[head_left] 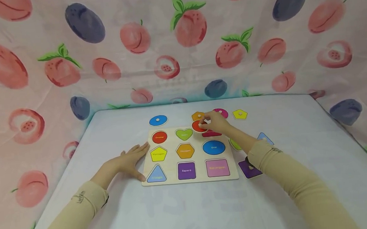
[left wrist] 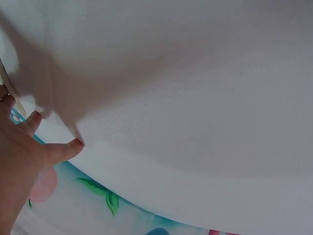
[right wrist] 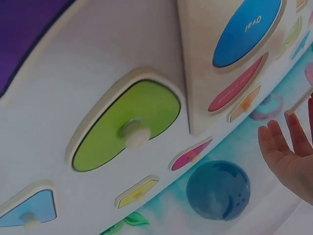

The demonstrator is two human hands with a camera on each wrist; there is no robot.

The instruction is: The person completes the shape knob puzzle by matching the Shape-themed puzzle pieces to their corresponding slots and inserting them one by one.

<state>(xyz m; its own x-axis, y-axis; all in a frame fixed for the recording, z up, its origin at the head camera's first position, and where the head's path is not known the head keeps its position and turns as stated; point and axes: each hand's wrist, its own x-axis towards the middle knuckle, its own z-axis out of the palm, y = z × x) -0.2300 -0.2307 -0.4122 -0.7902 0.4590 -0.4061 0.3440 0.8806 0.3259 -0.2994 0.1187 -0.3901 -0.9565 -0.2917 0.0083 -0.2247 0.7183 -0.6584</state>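
A wooden shape puzzle board [head_left: 171, 166] lies flat, its printed recesses coloured and labelled. My right hand [head_left: 216, 121] pinches the knob of a red round puzzle piece [head_left: 196, 126] over the board's far right part, beside the green heart recess [head_left: 184, 134] and partly over the crimson recess [head_left: 212, 132]. At the board's left edge, my left hand [head_left: 130, 162] rests with fingers spread and thumb near the lower left corner. The red circle recess [head_left: 159, 137] is at the far left. Only the fingers and palm of the right hand [right wrist: 288, 152] show at the right wrist view's edge.
Behind the board lie a blue oval piece [head_left: 158, 120], an orange hexagon [head_left: 198, 116], a magenta piece [head_left: 221, 113] and a yellow pentagon [head_left: 240, 114]. To the right are a green piece [right wrist: 127, 127], a light blue triangle [head_left: 265, 138] and a purple square [head_left: 249, 169].
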